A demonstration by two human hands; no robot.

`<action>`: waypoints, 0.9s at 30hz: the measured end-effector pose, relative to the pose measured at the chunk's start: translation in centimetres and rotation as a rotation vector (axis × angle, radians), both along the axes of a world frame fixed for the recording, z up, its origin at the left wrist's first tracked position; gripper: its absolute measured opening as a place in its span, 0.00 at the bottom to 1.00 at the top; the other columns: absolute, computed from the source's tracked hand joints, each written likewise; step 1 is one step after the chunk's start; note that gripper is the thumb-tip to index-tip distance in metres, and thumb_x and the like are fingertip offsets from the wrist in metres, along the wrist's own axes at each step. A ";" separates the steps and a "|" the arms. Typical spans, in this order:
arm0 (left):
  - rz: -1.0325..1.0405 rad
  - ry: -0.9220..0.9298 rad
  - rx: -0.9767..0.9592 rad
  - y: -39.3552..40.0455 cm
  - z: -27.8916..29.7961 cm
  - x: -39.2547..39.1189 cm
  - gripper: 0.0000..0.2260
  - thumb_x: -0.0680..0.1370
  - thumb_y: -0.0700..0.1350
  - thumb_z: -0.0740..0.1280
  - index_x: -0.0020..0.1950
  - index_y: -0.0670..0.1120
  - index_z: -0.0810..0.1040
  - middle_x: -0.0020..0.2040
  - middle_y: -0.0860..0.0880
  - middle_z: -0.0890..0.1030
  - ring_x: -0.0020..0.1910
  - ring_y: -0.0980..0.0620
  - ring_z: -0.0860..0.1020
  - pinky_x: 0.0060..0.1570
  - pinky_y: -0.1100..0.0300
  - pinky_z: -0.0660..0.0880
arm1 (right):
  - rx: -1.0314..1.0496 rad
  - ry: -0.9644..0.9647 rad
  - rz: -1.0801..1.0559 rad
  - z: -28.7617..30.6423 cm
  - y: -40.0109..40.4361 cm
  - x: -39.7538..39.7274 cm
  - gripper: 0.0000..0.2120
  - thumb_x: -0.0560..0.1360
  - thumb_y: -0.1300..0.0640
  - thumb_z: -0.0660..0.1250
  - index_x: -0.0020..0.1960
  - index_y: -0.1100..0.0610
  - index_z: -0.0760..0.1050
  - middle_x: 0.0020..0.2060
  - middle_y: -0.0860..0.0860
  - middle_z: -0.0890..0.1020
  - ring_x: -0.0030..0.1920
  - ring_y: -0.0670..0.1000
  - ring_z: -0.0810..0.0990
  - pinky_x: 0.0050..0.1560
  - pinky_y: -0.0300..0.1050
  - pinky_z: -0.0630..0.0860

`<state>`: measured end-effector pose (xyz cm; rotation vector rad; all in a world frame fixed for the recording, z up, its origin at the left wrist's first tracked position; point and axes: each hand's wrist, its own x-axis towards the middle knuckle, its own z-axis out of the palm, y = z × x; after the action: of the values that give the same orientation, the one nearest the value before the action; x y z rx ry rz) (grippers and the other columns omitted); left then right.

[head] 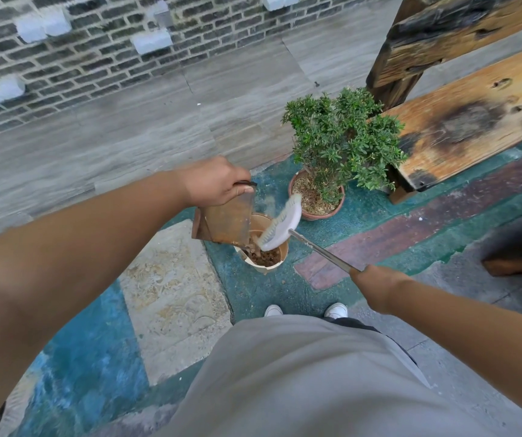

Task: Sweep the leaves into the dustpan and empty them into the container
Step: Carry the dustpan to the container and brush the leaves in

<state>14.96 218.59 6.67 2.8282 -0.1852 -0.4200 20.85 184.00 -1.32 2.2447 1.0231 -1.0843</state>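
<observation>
Head view, from my remote station. My left hand (214, 181) grips the top edge of the rusty dustpan (226, 220), tilted steeply with its lower lip over the tan container (277, 261) on the floor. Brown leaves (264, 256) lie inside the container. My right hand (376, 287) is closed around the metal handle of the brush (281, 227), whose pale head rests against the dustpan's lip above the container's mouth. A potted shrub (341, 140) stands just beyond, beside a wooden bench (474, 121).
</observation>
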 end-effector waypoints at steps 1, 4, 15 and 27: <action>0.002 0.005 0.001 0.1 0.0 0.1 0.15 0.80 0.51 0.59 0.52 0.41 0.77 0.40 0.38 0.82 0.38 0.40 0.79 0.40 0.50 0.76 | 0.003 0.009 -0.039 0.2 -0.1 0.1 0.27 0.76 0.66 0.59 0.74 0.57 0.61 0.50 0.58 0.75 0.51 0.58 0.80 0.41 0.45 0.73; 0.019 0.005 -0.006 0.4 0.3 0.4 0.14 0.80 0.50 0.60 0.52 0.41 0.78 0.40 0.39 0.82 0.39 0.40 0.79 0.40 0.51 0.76 | 0.069 0.090 -0.229 1.2 -0.2 0.7 0.29 0.74 0.68 0.56 0.73 0.54 0.65 0.52 0.58 0.78 0.45 0.56 0.78 0.38 0.45 0.76; 0.069 -0.027 -0.054 0.3 1.1 0.7 0.11 0.80 0.48 0.60 0.49 0.42 0.77 0.37 0.40 0.80 0.36 0.41 0.76 0.39 0.48 0.75 | 0.374 0.211 -0.467 -0.1 7.1 1.1 0.25 0.72 0.70 0.58 0.68 0.58 0.73 0.41 0.57 0.78 0.36 0.56 0.78 0.36 0.46 0.77; 0.101 -0.024 -0.059 -0.1 1.1 0.6 0.13 0.80 0.50 0.60 0.50 0.41 0.78 0.38 0.39 0.81 0.37 0.41 0.77 0.39 0.54 0.74 | 0.152 0.182 -0.252 -1.4 -0.3 -1.5 0.30 0.70 0.69 0.56 0.71 0.54 0.68 0.56 0.60 0.80 0.56 0.59 0.79 0.41 0.42 0.70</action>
<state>15.60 218.52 7.79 2.7706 -0.0585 -0.3528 19.31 183.70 -2.74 2.4846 0.9374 -1.3806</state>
